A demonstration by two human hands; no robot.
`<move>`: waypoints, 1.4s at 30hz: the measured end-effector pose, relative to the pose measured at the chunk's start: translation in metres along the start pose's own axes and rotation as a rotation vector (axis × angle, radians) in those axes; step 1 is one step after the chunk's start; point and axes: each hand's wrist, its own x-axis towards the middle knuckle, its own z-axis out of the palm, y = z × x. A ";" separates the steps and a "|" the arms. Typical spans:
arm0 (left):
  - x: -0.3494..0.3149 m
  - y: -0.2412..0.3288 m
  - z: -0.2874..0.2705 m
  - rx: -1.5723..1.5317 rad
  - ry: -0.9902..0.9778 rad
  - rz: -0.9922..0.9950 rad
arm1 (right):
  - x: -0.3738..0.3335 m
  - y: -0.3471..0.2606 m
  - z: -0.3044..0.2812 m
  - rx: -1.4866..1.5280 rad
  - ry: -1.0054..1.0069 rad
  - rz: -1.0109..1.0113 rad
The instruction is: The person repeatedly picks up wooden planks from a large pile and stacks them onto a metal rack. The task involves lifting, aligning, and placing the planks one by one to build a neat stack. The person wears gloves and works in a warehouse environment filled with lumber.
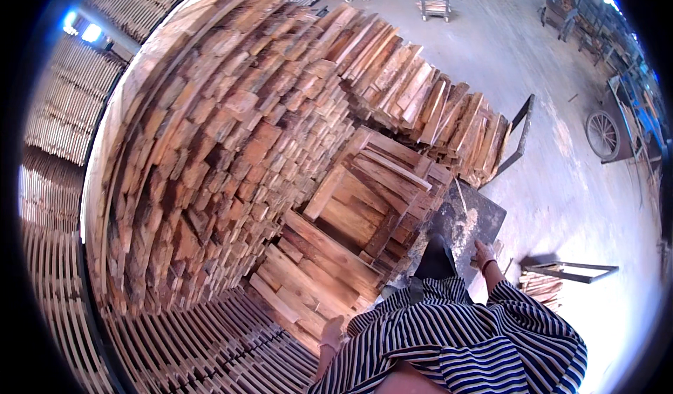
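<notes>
Looking down, I am listing what is showing, biggest first;
Stack: I am facing a tall wall of cut boards (210, 155), their ends pointing at me, running off to the left;
Lower pile: flat planks (329, 254) are lying crosswise just in front of it;
Floor: pale concrete (561, 184) is spreading to the right, with a cart wheel (603, 134) far off;
Slab: a dark flat sheet (466, 222) is lying beside the planks;
Right hand (482, 255): it is resting on the slab's edge, fingers loosely spread, gripping nothing;
Left hand (331, 333): it is touching a plank's end; I cannot tell how far its fingers are curling.
</notes>
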 end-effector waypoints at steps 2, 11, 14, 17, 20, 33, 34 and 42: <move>0.011 0.011 0.011 0.034 -0.075 0.118 | 0.023 -0.014 -0.016 0.132 -0.187 -0.062; -0.022 0.196 0.152 0.227 -0.030 0.108 | 0.106 -0.039 0.025 0.020 -0.082 0.094; -0.006 0.262 0.215 0.410 -0.067 0.246 | 0.124 -0.054 0.027 0.021 -0.019 0.259; 0.033 0.331 0.293 0.070 -0.361 0.319 | 0.156 -0.076 0.000 0.124 0.005 0.309; 0.054 0.433 0.396 0.275 -0.378 0.375 | 0.186 -0.101 -0.028 0.087 0.040 0.288; 0.346 0.706 0.559 -0.266 -0.106 0.281 | 0.262 -0.151 -0.048 0.021 0.008 0.317; 0.363 0.717 0.571 -0.407 -0.181 0.232 | 0.265 -0.150 -0.049 0.014 0.000 0.327; 0.388 0.760 0.609 -0.668 -0.147 0.179 | 0.299 -0.133 -0.048 0.001 0.009 0.397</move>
